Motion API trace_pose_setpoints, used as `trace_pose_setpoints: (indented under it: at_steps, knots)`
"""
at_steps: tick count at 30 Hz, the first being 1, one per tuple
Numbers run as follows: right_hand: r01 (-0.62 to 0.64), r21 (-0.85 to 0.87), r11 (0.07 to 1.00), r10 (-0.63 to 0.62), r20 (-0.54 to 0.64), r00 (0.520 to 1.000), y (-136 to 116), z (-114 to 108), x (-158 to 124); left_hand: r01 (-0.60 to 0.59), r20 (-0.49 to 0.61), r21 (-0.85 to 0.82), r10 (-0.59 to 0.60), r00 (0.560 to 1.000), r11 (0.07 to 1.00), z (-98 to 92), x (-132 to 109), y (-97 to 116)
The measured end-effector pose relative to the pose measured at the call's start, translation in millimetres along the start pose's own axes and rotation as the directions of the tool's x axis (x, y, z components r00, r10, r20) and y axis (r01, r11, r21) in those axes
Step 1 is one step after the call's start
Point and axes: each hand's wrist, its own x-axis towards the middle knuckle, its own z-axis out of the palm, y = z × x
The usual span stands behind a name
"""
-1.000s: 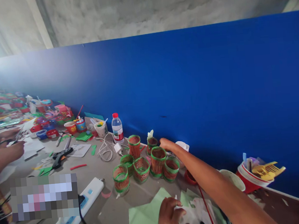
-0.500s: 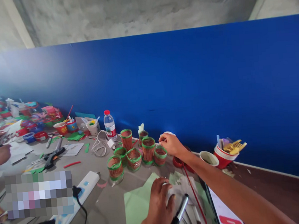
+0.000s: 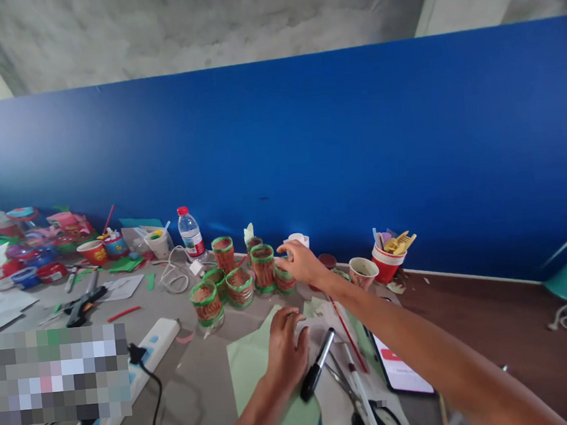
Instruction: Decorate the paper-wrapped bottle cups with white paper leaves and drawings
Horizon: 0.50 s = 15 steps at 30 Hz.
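Note:
My right hand (image 3: pixel 300 262) reaches forward over the rim of a small brown pot with a green edge (image 3: pixel 284 282). Its fingers are bent and a little apart, and nothing shows between them. Just behind it stands a white paper cup or roll (image 3: pixel 298 239), partly hidden. My left hand (image 3: pixel 286 352) rests over light green paper (image 3: pixel 249 354), fingers loosely curved and thumb apart, holding nothing. Beside it lie a black marker (image 3: pixel 318 365), scissors (image 3: pixel 388 421) and a thin red stick (image 3: pixel 348 336). Several more brown pots with green rims (image 3: pixel 263 267) cluster to the left of my right hand.
A water bottle (image 3: pixel 192 234) stands by the blue partition (image 3: pixel 331 135). A power strip (image 3: pixel 150 356), glue gun (image 3: pixel 81 308) and craft cups lie leftward. On the right are a phone (image 3: pixel 401 367), a paper cup (image 3: pixel 363 272) and a red cup with yellow forks (image 3: pixel 388 266).
The view has swung right, bringing a teal object and more brown surface into sight. My left hand has shifted off the marker's side, showing the scissors. My right hand stays by the pots.

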Motion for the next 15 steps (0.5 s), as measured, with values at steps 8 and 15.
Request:
trace_pose_setpoints:
  at_steps: [8,15]
  knots:
    - [0.214,-0.094,0.972,-0.201,0.136,0.97,2,30,18,-0.004,-0.005,-0.03,0.003,1.0,1.0,0.3,2,4]
    - [0.243,-0.123,0.962,-0.216,0.194,0.957,-1,37,29,0.012,0.038,-0.021,-0.012,0.999,1.0,-2.2,2,6]
